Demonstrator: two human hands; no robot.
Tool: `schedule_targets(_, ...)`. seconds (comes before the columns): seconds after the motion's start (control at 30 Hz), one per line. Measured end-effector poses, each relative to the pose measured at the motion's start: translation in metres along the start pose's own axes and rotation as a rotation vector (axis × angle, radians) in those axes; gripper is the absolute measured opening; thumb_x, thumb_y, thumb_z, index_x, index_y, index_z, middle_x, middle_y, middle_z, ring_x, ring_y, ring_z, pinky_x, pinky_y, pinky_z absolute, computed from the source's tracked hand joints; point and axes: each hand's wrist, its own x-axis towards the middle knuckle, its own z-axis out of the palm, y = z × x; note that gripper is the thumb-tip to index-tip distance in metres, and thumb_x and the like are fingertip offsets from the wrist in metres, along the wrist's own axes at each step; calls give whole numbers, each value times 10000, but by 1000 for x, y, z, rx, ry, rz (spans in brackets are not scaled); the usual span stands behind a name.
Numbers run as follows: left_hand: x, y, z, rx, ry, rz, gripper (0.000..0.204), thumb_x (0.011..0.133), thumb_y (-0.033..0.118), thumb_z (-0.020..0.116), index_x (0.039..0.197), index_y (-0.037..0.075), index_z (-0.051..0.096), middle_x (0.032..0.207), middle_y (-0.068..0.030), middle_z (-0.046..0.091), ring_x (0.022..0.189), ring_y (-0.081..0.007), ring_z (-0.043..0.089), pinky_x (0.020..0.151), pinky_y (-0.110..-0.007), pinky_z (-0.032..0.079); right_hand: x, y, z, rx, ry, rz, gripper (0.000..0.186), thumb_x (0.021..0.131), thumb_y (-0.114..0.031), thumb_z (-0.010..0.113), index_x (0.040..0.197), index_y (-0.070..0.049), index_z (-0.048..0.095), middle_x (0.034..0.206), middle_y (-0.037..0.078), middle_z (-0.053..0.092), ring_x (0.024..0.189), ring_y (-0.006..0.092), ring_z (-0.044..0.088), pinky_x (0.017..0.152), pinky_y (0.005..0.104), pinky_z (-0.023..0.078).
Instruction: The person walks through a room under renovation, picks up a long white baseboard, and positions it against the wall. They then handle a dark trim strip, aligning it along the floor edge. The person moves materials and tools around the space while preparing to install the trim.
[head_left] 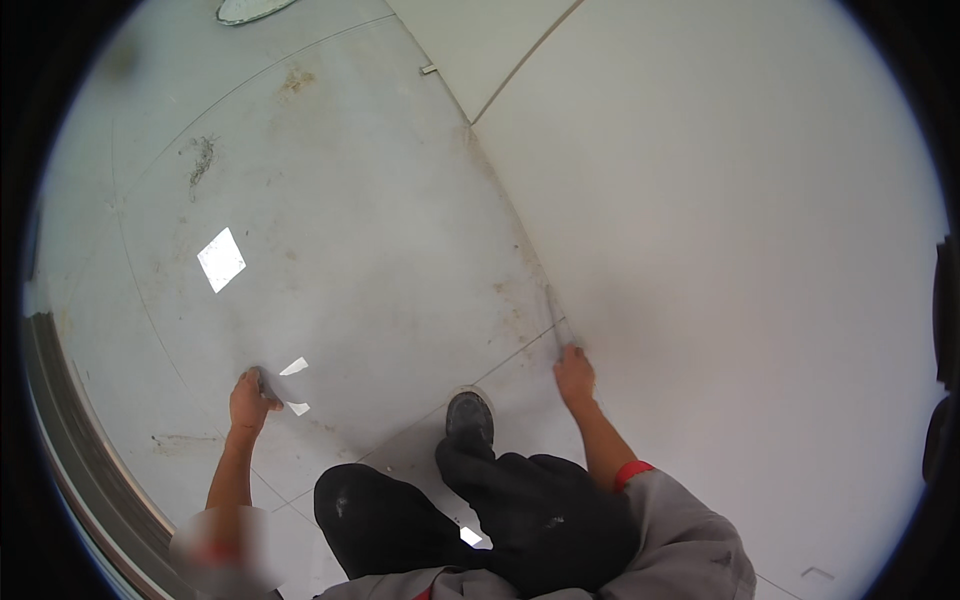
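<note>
My left hand (248,404) is low over the dirty pale tile floor (380,250), closed round a small grey object (268,388) whose kind I cannot make out. At the foot of the pale wall (740,260), my right hand (573,378) is closed on a thin grey tool (553,312). The tool points away from me along the joint where floor meets wall; its tip is blurred. My shoe (469,418) stands on the floor between the two hands, close to a tile joint.
Dark smears (203,160) and brown stains (296,80) mark the tiles. A small light piece (429,70) lies by the wall's foot farther off. Part of a white round object (250,10) shows at the far left. A metal track (90,460) runs along the left side.
</note>
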Motion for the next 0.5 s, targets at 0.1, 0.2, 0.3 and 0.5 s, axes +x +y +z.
schedule_targets(0.1, 3, 1, 1, 15, 24, 25, 505, 451, 36, 852, 802, 9, 490, 837, -147, 587, 750, -350, 579, 675, -423, 484, 16, 17, 5, -161, -8, -19, 111, 894, -110, 538, 968, -33, 509, 911, 161, 639, 814, 356, 662, 699, 411, 577)
schedule_targets(0.2, 3, -3, 0, 23, -2, -2, 505, 468, 26, 852, 854, -2, 529, 914, -153, 624, 822, -362, 615, 718, -425, 509, 20, 18, 7, -205, -31, -51, 95, 903, -114, 535, 956, -38, 516, 908, 153, 648, 823, 346, 672, 699, 402, 580)
schedule_targets(0.3, 4, -5, 2, -1, -7, -16, 520, 460, 33, 859, 863, 2, 532, 932, -155, 630, 837, -366, 623, 721, -430, 513, 18, 17, 7, -188, 41, -86, 79, 912, -127, 534, 944, -56, 524, 893, 138, 652, 820, 331, 678, 696, 402, 578)
schedule_targets(0.5, 1, -7, 4, 53, 5, -1, 536, 465, 26, 857, 892, 4, 534, 972, -157, 640, 864, -367, 636, 726, -435, 519, 37, 1, -7, -151, 76, -120, 61, 902, -125, 556, 939, -77, 565, 863, 119, 656, 816, 309, 679, 707, 409, 572)
